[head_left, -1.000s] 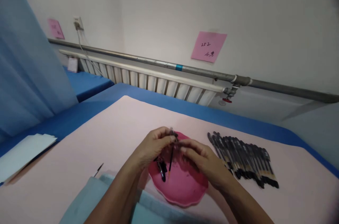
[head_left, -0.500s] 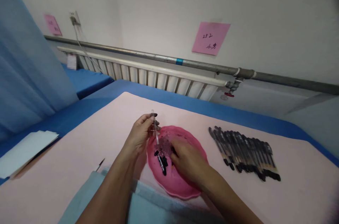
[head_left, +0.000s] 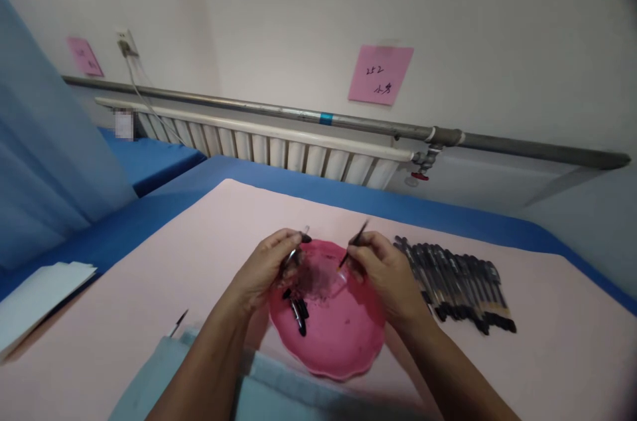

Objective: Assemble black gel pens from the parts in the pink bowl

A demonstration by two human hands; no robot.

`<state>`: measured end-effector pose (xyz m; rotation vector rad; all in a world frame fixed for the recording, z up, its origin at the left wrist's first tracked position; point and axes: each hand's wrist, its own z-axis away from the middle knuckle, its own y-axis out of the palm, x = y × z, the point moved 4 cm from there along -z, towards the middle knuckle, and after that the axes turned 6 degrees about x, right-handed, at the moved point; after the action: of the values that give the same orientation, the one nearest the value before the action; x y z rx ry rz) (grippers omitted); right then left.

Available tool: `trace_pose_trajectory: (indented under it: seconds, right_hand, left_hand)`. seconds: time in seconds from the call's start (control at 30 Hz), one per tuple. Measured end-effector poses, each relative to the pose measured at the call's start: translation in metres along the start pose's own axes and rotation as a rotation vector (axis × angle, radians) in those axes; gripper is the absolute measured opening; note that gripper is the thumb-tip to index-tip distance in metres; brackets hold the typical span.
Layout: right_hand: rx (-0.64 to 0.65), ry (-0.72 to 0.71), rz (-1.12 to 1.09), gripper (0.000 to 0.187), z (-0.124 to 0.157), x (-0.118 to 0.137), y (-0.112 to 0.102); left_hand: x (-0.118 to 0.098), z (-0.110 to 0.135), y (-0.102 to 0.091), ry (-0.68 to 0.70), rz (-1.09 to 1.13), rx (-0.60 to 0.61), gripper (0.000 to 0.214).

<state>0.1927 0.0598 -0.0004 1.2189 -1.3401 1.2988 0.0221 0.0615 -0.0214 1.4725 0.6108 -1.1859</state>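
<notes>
Over a pink scalloped plate [head_left: 343, 348] on the pink table cover, my left hand [head_left: 266, 268] is closed on a clear pen barrel [head_left: 297, 245] with a dark end. My right hand [head_left: 383, 271] pinches a thin black pen refill [head_left: 354, 242] that slants up to the right. The two hands are a little apart above the plate's far rim. In the plate lie a few small black pen parts [head_left: 297, 310].
A row of several assembled black pens [head_left: 458, 285] lies right of the plate. One loose refill [head_left: 178, 323] rests at the left beside a light blue cloth [head_left: 174, 374]. White paper [head_left: 34, 298] sits at far left. A radiator and pipe run along the wall behind.
My right hand has risen out of the plate with a black refill in its fingers. My left hand, with the clear barrel, has stayed at the plate's left rim and tilted the barrel.
</notes>
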Motion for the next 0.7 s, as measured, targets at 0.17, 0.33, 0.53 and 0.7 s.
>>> trace_pose_trajectory:
  seconds: [0.17, 0.33, 0.53, 0.7]
  right_hand:
    - [-0.132, -0.063, -0.559, 0.018, -0.002, 0.0054, -0.0063]
    - [-0.169, -0.106, -0.615, 0.017, -0.0005, 0.0075, -0.0055]
    - [-0.16, -0.077, -0.614, 0.018, -0.0018, 0.0051, -0.0067]
    - [-0.132, -0.052, -0.606, 0.018, -0.0017, 0.0036, -0.0066]
  left_hand:
    - [0.0086, 0.0023, 0.0104, -0.069, -0.048, 0.12, 0.022]
    - [0.0097, 0.0041, 0.0115, -0.098, -0.083, 0.145, 0.024]
    - [0.0072, 0.0053, 0.0128, -0.115, -0.104, 0.147, 0.023]
    - [0.0089, 0.0055, 0.0116, -0.124, -0.101, 0.153, 0.022]
